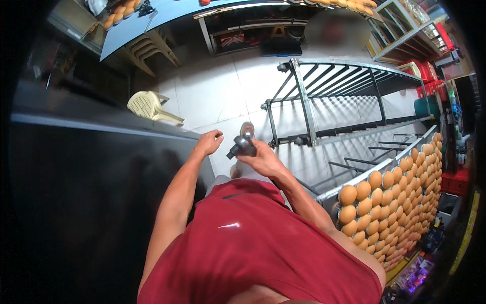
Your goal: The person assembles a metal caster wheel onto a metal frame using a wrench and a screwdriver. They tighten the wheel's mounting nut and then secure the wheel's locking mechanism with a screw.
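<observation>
R hand [266,161] closed round a dark metal-looking piece [244,147], thumb & fingers gripping its side; exact kind can't be told. Piece sits just L of the rack's [304,104] near corner, apart from it. L hand [208,143] farther L of rack, half open, fingers loosely curled, nothing seen in it. Handling, my judgement: piece looks heavy & smooth, so keep a full wrap, not fingertips only; bring L hand under as 2nd support; keep knuckles off rack's legs; mind the shoe [247,129] below, L of rack. Containers: big tray [354,179] on rack's near side, toward person's R, packed w/ round golden buns [375,179] in close rows, crinkled cups showing round some. Teal bin [424,106] at rack's R end, contents not visible. Red crates [435,91] just past that end, contents unclear. Glass-sided cabinet [400,25] beyond rack, far R; can't make out what's inside.
</observation>
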The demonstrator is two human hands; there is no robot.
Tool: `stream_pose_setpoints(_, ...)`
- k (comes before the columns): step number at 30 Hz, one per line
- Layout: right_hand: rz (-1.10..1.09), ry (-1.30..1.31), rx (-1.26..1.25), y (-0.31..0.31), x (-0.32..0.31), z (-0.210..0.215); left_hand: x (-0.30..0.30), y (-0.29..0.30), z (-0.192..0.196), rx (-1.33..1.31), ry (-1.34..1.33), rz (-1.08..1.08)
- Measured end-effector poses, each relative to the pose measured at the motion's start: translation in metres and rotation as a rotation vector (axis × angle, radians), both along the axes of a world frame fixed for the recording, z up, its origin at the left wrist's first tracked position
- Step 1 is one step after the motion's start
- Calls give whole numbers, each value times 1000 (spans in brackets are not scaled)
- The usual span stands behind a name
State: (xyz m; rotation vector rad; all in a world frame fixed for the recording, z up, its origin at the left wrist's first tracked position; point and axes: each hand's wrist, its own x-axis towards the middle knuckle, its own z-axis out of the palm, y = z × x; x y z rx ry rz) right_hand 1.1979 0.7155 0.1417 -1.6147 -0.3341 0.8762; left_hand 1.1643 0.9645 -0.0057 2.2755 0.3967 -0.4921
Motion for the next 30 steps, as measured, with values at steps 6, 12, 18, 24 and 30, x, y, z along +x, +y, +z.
stream_pose_setpoints(6,-56,-109,-52,82,125,-21,66,77,-32,35,178,-82)
stream_pose_setpoints(12,-297,-18,-37,141,255,-27,215,90,29,-470,-52,326)
stream_pose_setpoints(18,-472,173,321,179,327,-19,342,41,124,-1189,-371,548)
stream_pose_setpoints(24,-489,552,418,219,372,-23,387,89,122,-1149,-174,612)
stream_pose_setpoints(30,-514,508,341,271,423,-43,442,147,104,-1134,-140,490)
